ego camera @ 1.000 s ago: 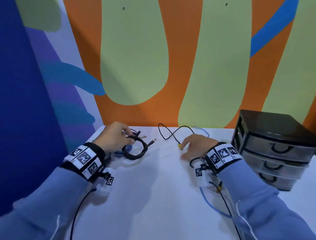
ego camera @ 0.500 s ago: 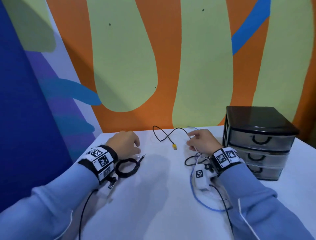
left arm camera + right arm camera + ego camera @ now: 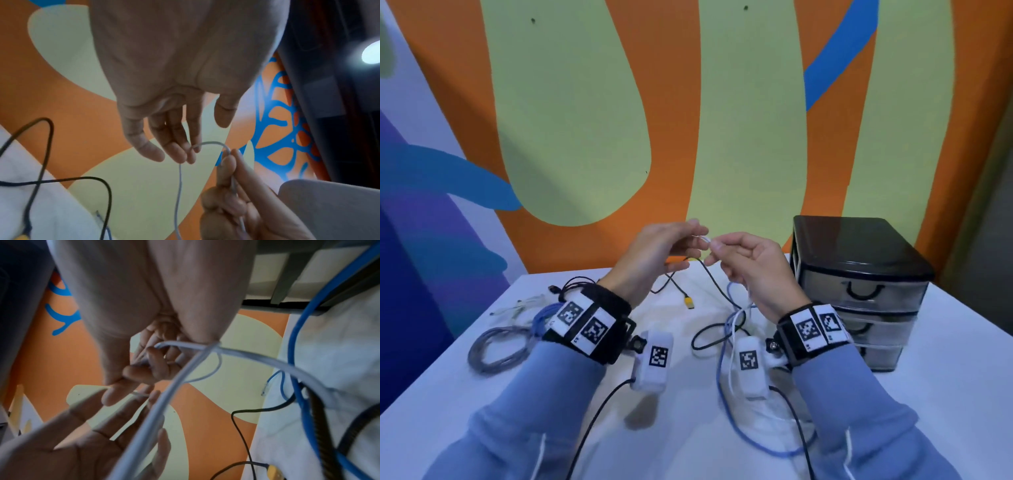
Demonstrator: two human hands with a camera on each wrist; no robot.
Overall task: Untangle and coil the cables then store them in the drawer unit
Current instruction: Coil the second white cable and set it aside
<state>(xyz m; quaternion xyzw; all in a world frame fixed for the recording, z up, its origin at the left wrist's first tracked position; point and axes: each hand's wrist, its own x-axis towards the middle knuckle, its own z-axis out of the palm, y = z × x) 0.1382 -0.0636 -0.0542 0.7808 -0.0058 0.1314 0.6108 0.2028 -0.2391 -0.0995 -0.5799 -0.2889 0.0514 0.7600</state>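
Note:
Both hands are raised above the white table (image 3: 551,428) and meet in front of the wall. My right hand (image 3: 717,248) pinches a thin white cable (image 3: 736,318) near its end, and the rest hangs down to the table. My left hand (image 3: 690,245) has its fingers nearly straight, and the fingertips (image 3: 180,155) touch the cable's small loop (image 3: 211,143). The thumb stands apart. A blue cable (image 3: 722,377) and a black cable with a yellow plug (image 3: 689,303) lie loose under the hands. The black drawer unit (image 3: 859,274) stands at the right, all drawers closed.
On the left of the table lie a coiled grey cable (image 3: 496,346), a blue coil (image 3: 539,317) and a black coil (image 3: 571,286) partly behind my left wrist. A painted wall runs close behind the table.
My left hand let go of the black coil on the table and rose toward the right hand. My right hand lifted the white cable off the table.

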